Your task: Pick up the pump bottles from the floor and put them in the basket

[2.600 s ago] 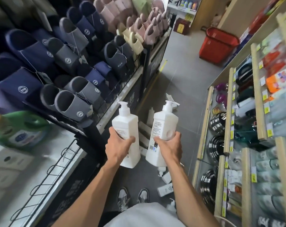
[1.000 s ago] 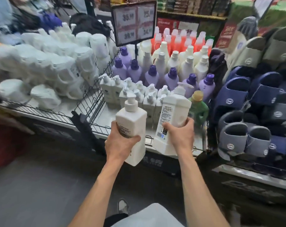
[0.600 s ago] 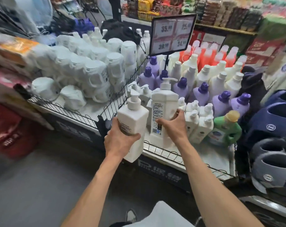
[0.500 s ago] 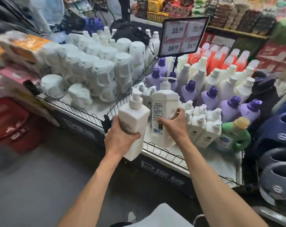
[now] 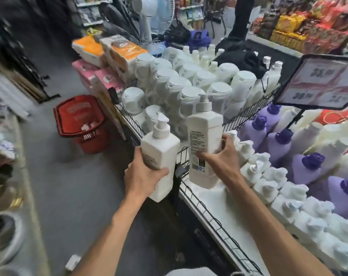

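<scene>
- My left grip (image 5: pixel 143 176) is wrapped round the lower half of the left pump bottle (image 5: pixel 161 148); my thumb lies across its front; the bottle stands nearly upright, pump head toward twelve o'clock.
- My right grip (image 5: pixel 223 158) clasps the right pump bottle (image 5: pixel 205 140) at its middle; my fingers lie over the printed label, which faces me; this bottle is upright too.
- The two bottles are near each other but apart; the left one hangs over the floor (image 5: pixel 59 186); the right one sits low over the white top of the table (image 5: pixel 219 198); I cannot tell whether its base touches.
- The wire rail (image 5: pixel 209 208) edges the table and runs from twelve o'clock down to five o'clock.
- At four o'clock of my right grip runs a row of small white pump bottles (image 5: pixel 268 176); purple bottles (image 5: pixel 278 140) stand beyond them at three o'clock; white jugs (image 5: pixel 179 88) crowd twelve o'clock.
- The red basket (image 5: pixel 93 142) stands on the floor at ten o'clock of my left grip, well apart; white things lie in it, too blurred to name.
</scene>
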A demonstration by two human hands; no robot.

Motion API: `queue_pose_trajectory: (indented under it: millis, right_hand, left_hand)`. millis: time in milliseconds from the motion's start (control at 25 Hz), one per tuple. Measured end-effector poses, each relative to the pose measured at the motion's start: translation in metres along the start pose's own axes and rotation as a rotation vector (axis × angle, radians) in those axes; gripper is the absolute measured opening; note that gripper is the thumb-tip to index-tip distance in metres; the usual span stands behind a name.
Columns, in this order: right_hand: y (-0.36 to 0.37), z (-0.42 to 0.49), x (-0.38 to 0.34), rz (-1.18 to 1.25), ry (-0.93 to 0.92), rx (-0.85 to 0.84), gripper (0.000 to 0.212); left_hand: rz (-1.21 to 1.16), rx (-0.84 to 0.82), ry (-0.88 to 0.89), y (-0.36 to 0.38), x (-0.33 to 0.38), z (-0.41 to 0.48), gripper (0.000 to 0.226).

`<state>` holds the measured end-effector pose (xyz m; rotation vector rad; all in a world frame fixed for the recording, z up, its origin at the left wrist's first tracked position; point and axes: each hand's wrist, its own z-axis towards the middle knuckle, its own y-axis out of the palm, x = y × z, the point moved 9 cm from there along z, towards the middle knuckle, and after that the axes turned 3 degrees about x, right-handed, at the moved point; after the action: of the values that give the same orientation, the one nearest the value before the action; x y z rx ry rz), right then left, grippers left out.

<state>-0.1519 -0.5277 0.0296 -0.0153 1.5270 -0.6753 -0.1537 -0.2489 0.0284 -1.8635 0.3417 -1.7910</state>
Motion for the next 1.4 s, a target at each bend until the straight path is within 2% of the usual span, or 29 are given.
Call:
queue_pose_trajectory:
  millis: [320,520,760,1120,1400]
  right_hand:
    - [0.084,0.053,-0.028,-0.013,-0.103,-0.279,0.076]
    - [0.144,0.062,-0.042,-0.039,-0.118,-0.385,0.077]
    - [0.226,0.065,-0.073,-0.091,-0.127,-0.439,0.086]
    - [0.345,0.086,-0.134,-0.190,-0.136,-0.487,0.083]
    - [0.451,0.125,-0.173,-0.169,-0.170,-0.545,0.085]
  left_hand:
    - [-0.041,0.189,-0.151,-0.057,-0.035,0.040,0.065]
    - [-0.050,0.238,-0.201,-0.090,-0.062,0.066,0.068]
    - [-0.090,0.242,-0.226,-0.133,-0.108,0.122,0.070]
    - [-0.091,0.239,-0.197,-0.216,-0.157,0.225,0.071]
    - [-0.049,0.314,-0.259,-0.268,-0.199,0.297,0.070]
